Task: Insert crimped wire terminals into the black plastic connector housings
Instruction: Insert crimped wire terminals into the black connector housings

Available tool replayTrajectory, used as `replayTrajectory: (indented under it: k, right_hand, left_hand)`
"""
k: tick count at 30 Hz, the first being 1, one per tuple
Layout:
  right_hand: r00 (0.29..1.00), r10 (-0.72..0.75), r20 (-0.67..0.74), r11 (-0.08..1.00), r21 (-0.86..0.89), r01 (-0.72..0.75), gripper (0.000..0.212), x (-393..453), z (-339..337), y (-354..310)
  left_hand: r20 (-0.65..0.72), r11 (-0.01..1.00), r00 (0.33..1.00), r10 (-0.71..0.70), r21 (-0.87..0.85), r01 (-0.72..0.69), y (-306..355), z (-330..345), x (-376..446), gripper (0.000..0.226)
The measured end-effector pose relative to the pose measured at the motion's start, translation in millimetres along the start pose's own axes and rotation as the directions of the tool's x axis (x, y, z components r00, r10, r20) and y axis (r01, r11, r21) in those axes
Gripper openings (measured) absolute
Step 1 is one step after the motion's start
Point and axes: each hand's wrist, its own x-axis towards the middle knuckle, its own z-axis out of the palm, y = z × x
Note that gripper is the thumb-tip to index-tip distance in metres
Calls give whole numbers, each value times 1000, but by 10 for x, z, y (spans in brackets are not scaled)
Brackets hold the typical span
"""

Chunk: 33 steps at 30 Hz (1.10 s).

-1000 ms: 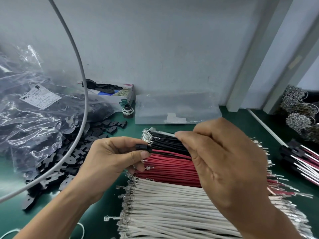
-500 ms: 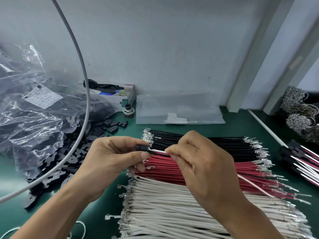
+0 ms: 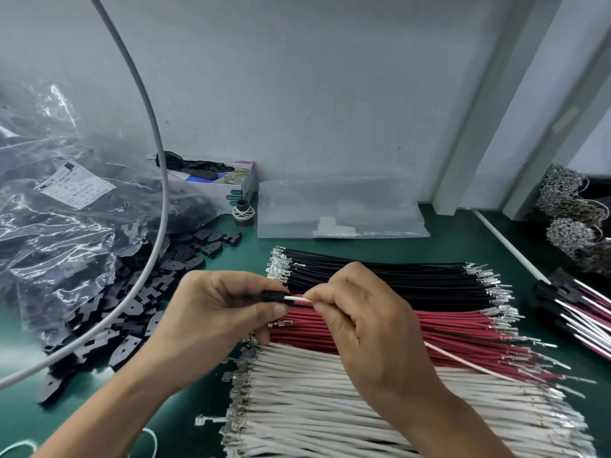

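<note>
My left hand pinches a small black connector housing between thumb and fingers. A white wire runs from the housing's right end into my right hand, which pinches it close to the housing. The wire's far end trails out to the right over the red wires. Below the hands lie three rows of crimped wires on the green table: black wires, red wires and white wires. Whether a red wire also sits in the housing I cannot tell.
Loose black housings spill from a clear plastic bag at the left. A grey cable arcs across the left. A small open box and a flat clear bag stand at the wall. Finished assemblies lie at the right edge.
My right hand came down from the black wire row and now pinches the white wire nearer the housing. The left hand with the housing stayed in place.
</note>
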Motion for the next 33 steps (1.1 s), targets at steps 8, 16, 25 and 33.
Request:
replayTrajectory:
  k: [8, 16, 25, 33]
  right_hand:
    - [1000, 10, 14, 999, 50, -10, 18, -6, 31, 3]
    - [996, -81, -35, 996, -28, 80, 21, 29, 25, 9]
    - [995, 58, -86, 982, -175, -73, 25, 71, -210, 194]
    - [774, 293, -561, 911, 409, -49, 26, 416, -1004, 123]
  left_hand:
    - [49, 999, 999, -2, 42, -1, -15, 9, -13, 23]
    - [-11, 998, 998, 55, 39, -55, -19, 8, 4, 20]
    - [-168, 991, 978, 121, 75, -109, -2, -227, 85, 33]
    - [-193, 146, 976, 96, 973, 178, -375, -328, 194, 48]
